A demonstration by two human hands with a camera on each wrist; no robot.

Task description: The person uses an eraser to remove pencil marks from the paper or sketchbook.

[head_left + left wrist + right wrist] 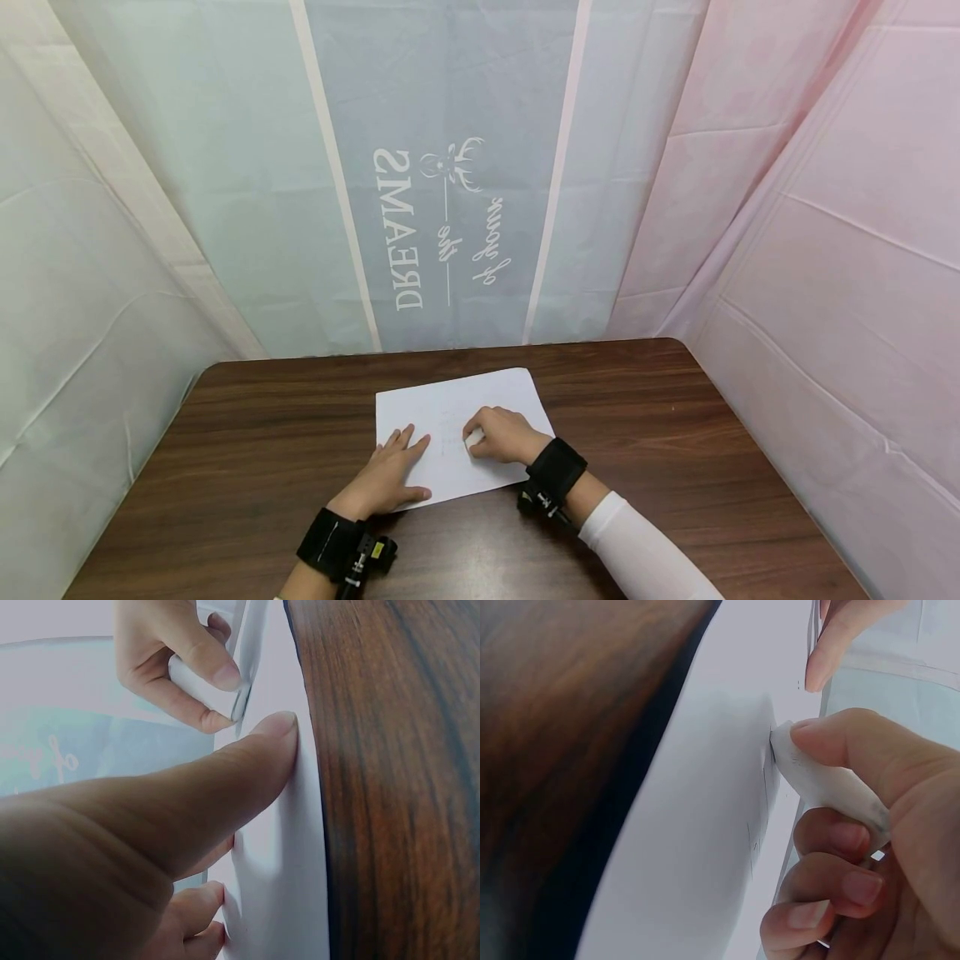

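A white sheet of paper (465,396) lies at a slight slant on the table, with faint pencil marks near its middle. My right hand (504,435) pinches a white eraser (829,784) between thumb and fingers, and the eraser's tip meets the paper. Grey smudges show on the eraser in the right wrist view. On the left part of the sheet rests my left hand (386,477), its fingers spread. The left thumb (259,754) presses near the sheet's front edge.
The dark wood table (285,442) extends around the sheet. Behind it hangs a pale curtain (465,83) with mirrored lettering, and more light cloth (847,250) closes in both sides. Each wrist wears a black band (557,468) with a small camera.
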